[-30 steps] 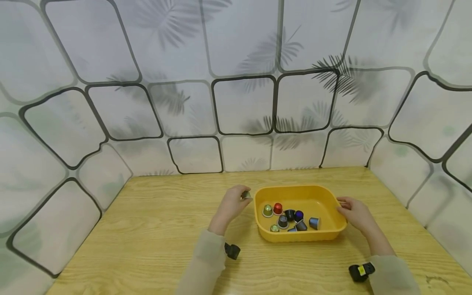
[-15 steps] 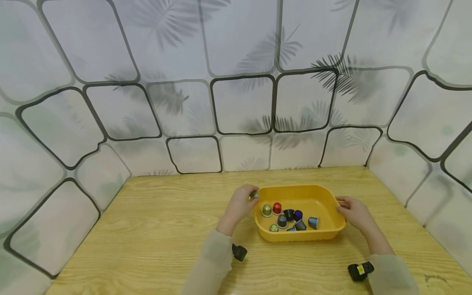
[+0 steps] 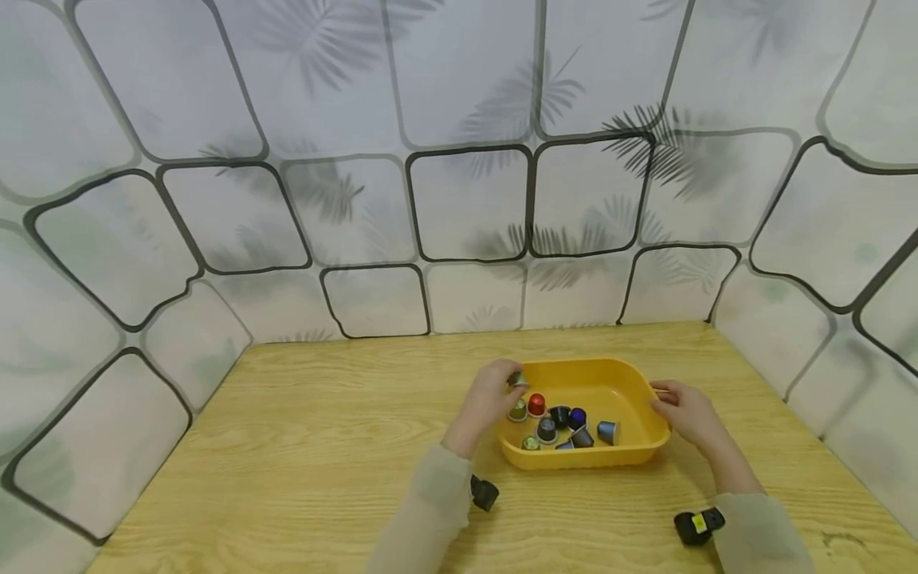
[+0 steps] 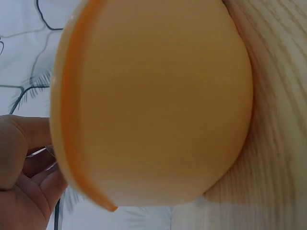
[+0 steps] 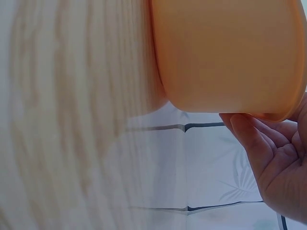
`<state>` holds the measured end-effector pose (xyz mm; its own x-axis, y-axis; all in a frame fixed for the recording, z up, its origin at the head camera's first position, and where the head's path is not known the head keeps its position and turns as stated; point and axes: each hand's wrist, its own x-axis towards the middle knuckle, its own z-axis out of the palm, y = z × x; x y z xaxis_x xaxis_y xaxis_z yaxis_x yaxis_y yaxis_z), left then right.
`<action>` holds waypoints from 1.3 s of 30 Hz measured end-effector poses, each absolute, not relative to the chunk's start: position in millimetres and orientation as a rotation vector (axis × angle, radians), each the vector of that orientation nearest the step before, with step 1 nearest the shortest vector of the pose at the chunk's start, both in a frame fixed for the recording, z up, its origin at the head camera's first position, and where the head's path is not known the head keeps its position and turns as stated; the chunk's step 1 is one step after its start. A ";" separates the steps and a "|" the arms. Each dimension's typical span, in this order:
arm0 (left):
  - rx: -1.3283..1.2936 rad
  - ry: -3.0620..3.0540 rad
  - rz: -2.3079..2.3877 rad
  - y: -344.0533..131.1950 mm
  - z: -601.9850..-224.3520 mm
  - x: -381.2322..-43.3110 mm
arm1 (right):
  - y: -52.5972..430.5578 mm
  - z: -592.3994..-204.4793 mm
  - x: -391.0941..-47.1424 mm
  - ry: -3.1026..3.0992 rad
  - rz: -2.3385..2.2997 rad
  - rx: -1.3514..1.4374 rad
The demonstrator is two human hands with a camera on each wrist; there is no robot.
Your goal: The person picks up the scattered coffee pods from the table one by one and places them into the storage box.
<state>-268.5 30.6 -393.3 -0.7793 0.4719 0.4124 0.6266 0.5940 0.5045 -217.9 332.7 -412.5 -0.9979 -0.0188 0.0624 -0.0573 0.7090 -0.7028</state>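
Note:
My left hand (image 3: 491, 400) pinches a pale green coffee capsule (image 3: 519, 379) between thumb and fingers, over the left end of a yellow plastic tray (image 3: 584, 458). In the left wrist view that hand (image 4: 29, 167) shows past the tray's rim, with the capsule mostly hidden. At the opposite end, my right hand (image 3: 690, 414) holds the tray by its rim. The right wrist view has the right hand's fingers (image 5: 249, 134) against the outer wall just under the lip. Several capsules lie inside: a red one (image 3: 536, 404), a blue one (image 3: 607, 432), a green one (image 3: 517, 410) and dark ones.
The tray stands on a wood-grain table (image 3: 323, 446), right of the middle. A patterned cloth wall (image 3: 473, 207) closes off the back and both sides. Black wrist cameras sit on the left wrist (image 3: 484, 493) and the right wrist (image 3: 697, 526).
The left hand has carried its capsule rightward, from beside the tray to over its left end. The right hand keeps its place at the rim, and the capsules in the tray lie as before.

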 end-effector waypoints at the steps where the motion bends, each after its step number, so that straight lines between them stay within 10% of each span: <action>1: -0.911 -2.578 -0.953 32.5 -393.9 -268.4 | 332.5 -412.3 -217.8 -2.857 1.176 0.058; 39: -0.914 -2.643 -0.900 110.8 -399.8 -254.0 | 330.7 -410.7 -216.9 -2.838 1.171 0.073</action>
<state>-254.0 110.8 -399.8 -0.7879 0.4920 0.3704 0.6158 0.6227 0.4827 -216.9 330.7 -410.7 -0.9964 -0.0171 0.0832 -0.0709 0.7083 -0.7023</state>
